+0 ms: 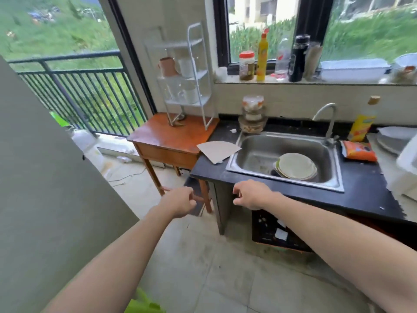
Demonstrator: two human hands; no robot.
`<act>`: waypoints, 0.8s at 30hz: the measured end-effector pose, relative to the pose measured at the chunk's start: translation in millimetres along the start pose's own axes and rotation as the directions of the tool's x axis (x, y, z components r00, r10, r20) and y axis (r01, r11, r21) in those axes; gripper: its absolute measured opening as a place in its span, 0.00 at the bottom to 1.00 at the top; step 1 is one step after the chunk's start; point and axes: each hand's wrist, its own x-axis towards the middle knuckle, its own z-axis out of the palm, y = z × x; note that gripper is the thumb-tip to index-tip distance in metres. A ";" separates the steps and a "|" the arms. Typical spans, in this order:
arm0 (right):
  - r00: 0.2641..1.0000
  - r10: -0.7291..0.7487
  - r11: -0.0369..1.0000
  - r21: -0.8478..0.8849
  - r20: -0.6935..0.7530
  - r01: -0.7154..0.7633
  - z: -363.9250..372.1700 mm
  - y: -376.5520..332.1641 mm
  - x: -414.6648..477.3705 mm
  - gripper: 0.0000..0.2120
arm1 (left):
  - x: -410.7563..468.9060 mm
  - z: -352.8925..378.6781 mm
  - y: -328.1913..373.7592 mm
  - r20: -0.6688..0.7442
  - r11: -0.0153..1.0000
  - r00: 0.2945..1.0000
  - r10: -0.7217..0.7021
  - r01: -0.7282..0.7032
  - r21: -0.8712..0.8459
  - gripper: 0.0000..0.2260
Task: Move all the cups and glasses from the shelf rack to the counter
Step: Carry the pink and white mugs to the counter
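Note:
A white wire shelf rack (204,64) stands on a small wooden table (158,136) left of the black counter (361,186). Its middle shelf holds a terracotta-coloured cup (168,67) and a white cup (186,67). On the lower shelf stand clear glasses (171,89) and a white mug (191,95). My left hand (179,201) and my right hand (249,195) hover side by side in front of the counter's edge, well below the rack. Both hold nothing, with the fingers loosely curled.
A steel sink (255,150) with plates (296,166) is set in the counter, with a tap (327,116) behind it. A cardboard piece (217,150) lies at the counter's left end. Jars (252,114) stand behind the sink; bottles (261,57) line the windowsill. A grey wall (45,188) is at the left.

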 end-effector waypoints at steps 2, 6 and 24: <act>0.999 -0.053 0.998 -0.022 -0.006 0.052 -16.7 -13.2 49.2 0.17 | 19.7 -23.5 -22.8 -0.043 0.998 0.997 -0.066 0.065 -0.022 0.06; 0.992 -0.129 0.992 0.009 -0.008 0.129 -47.0 -49.2 130.3 0.14 | 49.9 -62.0 -70.7 -0.129 0.981 0.975 -0.182 0.171 -0.092 0.09; 0.962 -0.050 0.990 0.113 -0.270 0.083 -162.6 -163.4 428.3 0.19 | 287.9 -226.1 -269.8 -0.263 0.984 0.963 -0.060 0.013 -0.177 0.06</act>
